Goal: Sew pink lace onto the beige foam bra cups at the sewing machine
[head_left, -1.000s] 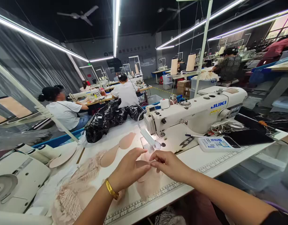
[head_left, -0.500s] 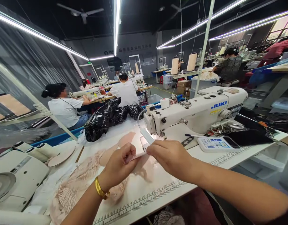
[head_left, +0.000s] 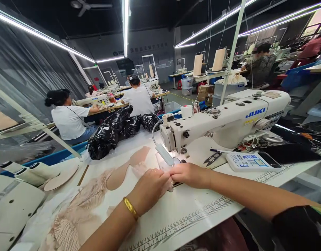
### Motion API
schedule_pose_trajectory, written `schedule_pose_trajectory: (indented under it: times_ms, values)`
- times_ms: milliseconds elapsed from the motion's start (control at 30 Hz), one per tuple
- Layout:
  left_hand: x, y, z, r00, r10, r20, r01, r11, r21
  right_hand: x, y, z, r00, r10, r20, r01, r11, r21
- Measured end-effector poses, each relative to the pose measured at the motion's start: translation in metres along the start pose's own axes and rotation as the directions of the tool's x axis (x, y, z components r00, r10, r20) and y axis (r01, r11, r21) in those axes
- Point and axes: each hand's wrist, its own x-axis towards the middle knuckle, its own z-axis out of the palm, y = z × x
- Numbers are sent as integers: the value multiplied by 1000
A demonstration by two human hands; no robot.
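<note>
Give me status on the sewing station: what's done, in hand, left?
Done: several beige cup pieces lie in a chain left of the needle, past a lace pile. In hand: left hand and right hand press a beige piece flat on the table, just in front of the JUKI machine presser foot. Left: whether that piece is stitched cannot be told.

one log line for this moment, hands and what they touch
left hand: flat on pink fabric piece | right hand: pinching same piece | place: at needle of sewing machine | nearby: thread snips, black bags
</note>
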Motion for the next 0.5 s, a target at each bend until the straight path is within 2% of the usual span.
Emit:
schedule_pose_trajectory:
  times_ms: [100, 200, 300, 400, 500]
  values:
    - [12, -7, 16, 999, -35, 21, 35, 999, -13, -2, 8, -8, 998, -31, -55, 32, 999, 20]
    - [10, -5, 29, 997, -56, -59, 55, 998, -13, -8, 10, -13, 996, -18, -92, 15, 999, -36]
    - [7, -1, 36, 986, -19, -165, 17, 1000, -11, -14, 11, -16, 998, -26, -58, 20, 994, -109]
    - [7, -1, 38, 987, 13, -163, -17, 1000, -21, -16, 11, -18, 999, -29, -29, 24, 989, -144]
    - [9, -3, 39, 987, -5, -158, -3, 999, -51, -16, 10, -20, 1000, -12, 6, 12, 987, -161]
